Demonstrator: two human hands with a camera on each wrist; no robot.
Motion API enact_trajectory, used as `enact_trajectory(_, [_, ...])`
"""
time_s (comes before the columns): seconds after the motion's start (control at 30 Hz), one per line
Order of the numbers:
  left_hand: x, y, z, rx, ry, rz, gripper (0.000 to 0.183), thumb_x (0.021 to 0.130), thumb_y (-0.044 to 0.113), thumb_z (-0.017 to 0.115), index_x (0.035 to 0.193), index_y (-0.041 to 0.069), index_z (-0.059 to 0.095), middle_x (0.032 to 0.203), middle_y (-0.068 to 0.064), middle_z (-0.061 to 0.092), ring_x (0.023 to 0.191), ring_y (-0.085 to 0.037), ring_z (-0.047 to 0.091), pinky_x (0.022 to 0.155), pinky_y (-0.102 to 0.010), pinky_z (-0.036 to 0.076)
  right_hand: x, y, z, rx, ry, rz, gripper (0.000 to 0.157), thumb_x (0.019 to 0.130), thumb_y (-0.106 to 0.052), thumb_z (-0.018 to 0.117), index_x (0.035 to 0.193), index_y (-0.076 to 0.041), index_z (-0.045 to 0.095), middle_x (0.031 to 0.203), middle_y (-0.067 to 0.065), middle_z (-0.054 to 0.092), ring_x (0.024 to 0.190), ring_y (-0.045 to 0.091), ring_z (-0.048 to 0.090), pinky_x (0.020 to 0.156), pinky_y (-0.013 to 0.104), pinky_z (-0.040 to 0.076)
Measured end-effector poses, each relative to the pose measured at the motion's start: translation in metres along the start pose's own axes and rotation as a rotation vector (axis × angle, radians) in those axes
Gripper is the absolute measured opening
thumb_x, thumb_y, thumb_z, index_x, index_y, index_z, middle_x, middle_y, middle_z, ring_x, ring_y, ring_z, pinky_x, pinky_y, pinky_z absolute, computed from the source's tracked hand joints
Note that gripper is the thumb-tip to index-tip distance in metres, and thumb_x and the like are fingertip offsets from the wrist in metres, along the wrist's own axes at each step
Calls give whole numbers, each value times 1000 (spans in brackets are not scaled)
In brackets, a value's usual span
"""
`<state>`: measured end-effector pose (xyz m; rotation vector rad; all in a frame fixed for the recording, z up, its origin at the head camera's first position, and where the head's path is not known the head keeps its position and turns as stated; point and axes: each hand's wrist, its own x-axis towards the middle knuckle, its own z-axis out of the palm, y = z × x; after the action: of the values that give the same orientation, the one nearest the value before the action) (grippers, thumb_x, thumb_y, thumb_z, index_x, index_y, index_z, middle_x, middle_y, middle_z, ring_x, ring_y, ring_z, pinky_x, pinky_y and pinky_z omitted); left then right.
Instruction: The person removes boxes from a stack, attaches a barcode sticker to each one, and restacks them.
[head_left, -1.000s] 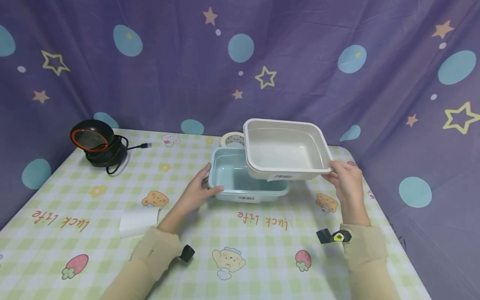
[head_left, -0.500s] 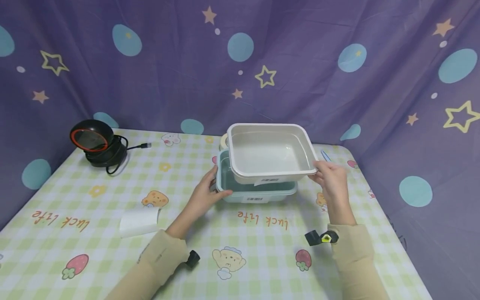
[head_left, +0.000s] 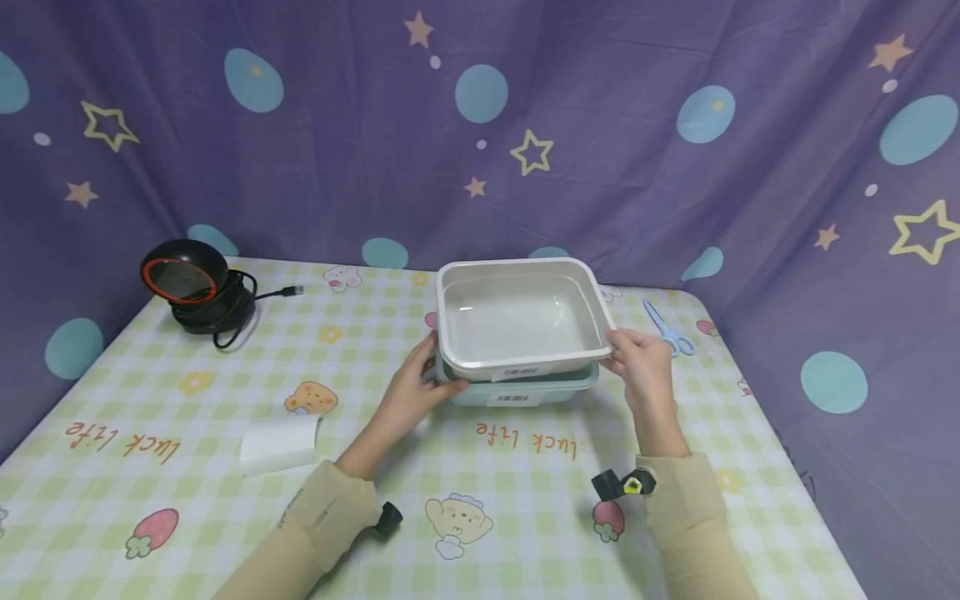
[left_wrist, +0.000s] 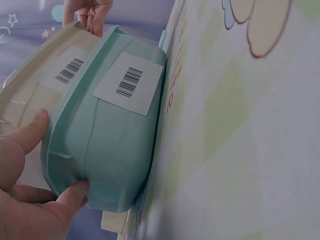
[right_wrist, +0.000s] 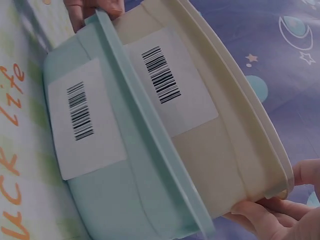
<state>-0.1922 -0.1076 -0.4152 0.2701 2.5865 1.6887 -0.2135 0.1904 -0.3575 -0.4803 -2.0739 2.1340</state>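
In the head view, a white plastic bin (head_left: 522,321) sits partly down inside a light teal bin (head_left: 558,388) on the table. Both carry barcode labels on the front. My right hand (head_left: 645,367) pinches the white bin's right rim between thumb and fingers. At the other end, my left hand (head_left: 408,387) grips the teal bin's left edge, thumb over the rim. The right wrist view shows the white bin's wall (right_wrist: 200,160) rising out of the teal one (right_wrist: 110,195). From the left wrist, the teal bin (left_wrist: 120,150) appears standing on the tablecloth.
Blue scissors (head_left: 670,330) lie to the right behind my right hand. A curved white sheet (head_left: 280,443) is at front left. A black device with an orange ring (head_left: 187,283) and a USB cable (head_left: 281,292) stands at back left. A purple curtain (head_left: 345,125) hangs behind.
My right hand has brought the white bin left and down into the teal bin. The teal bin and left hand shifted slightly right. The scissors have come into view; the tape roll is now hidden.
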Motion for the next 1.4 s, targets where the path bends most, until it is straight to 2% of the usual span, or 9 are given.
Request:
enact_trajectory(0.13, [0, 0, 0, -6, 0, 5, 96, 81, 30, 77, 156, 17, 18, 162, -11, 20, 141, -40, 36, 105, -43, 46, -1, 2, 1, -13, -3, 4, 41, 93, -5, 54, 126, 18, 50, 129, 30, 55, 75, 3, 69, 75, 18, 58])
enact_trajectory(0.23, [0, -1, 0, -15, -4, 19, 96, 81, 31, 77, 156, 19, 18, 162, -11, 20, 141, -39, 36, 105, -43, 47, -3, 3, 1, -9, -6, 8, 42, 93, -5, 53, 127, 18, 50, 133, 32, 52, 75, 3, 69, 74, 17, 58])
enact_trajectory(0.37, [0, -1, 0, -24, -6, 35, 96, 81, 31, 77, 156, 22, 18, 161, -12, 21, 141, -40, 36, 105, -45, 47, -3, 5, 1, -11, -7, 15, 42, 92, -6, 54, 127, 18, 50, 132, 31, 53, 74, 2, 68, 75, 17, 58])
enact_trajectory(0.57, [0, -2, 0, -23, 1, 37, 93, 82, 29, 76, 156, 21, 19, 159, -12, 25, 140, -39, 37, 105, -46, 47, -5, 8, 0, -30, -19, 16, 41, 93, -6, 54, 125, 19, 51, 120, 23, 57, 74, 3, 69, 75, 18, 59])
enact_trajectory(0.77, [0, -1, 1, -47, 2, 41, 92, 82, 27, 77, 155, 18, 23, 158, -13, 29, 141, -37, 37, 106, -45, 46, -6, 12, -1, -58, -52, 5, 42, 93, -8, 55, 125, 19, 51, 129, 28, 54, 78, 3, 70, 76, 18, 58])
enact_trajectory(0.93, [-1, -1, 0, -48, 4, 44, 92, 81, 27, 78, 154, 18, 24, 156, -12, 31, 140, -36, 38, 106, -45, 46, -5, 14, -1, -101, -64, -4, 41, 93, -9, 56, 123, 18, 53, 127, 23, 55, 80, 3, 70, 77, 18, 58])
enact_trajectory(1.07, [-1, -1, 0, -36, 11, 52, 91, 81, 27, 78, 154, 18, 25, 156, -13, 32, 139, -35, 40, 105, -44, 48, -6, 14, -2, -150, -85, -10, 42, 94, -12, 57, 125, 17, 53, 129, 22, 53, 88, 7, 68, 80, 17, 57])
enact_trajectory(1.27, [-1, -1, 1, -19, 20, 52, 93, 80, 25, 79, 155, 19, 24, 156, -12, 32, 139, -35, 40, 107, -44, 46, -8, 13, -2, -206, -104, -2, 46, 96, -17, 57, 130, 12, 51, 134, 21, 51, 114, 26, 60, 82, 14, 55])
enact_trajectory(1.4, [0, -1, 1, -14, 22, 42, 94, 80, 24, 80, 155, 21, 22, 157, -11, 30, 139, -35, 40, 106, -43, 46, -9, 14, -2, -212, -80, -9, 45, 95, -19, 59, 128, 11, 53, 130, 21, 55, 106, 18, 64, 81, 15, 56])
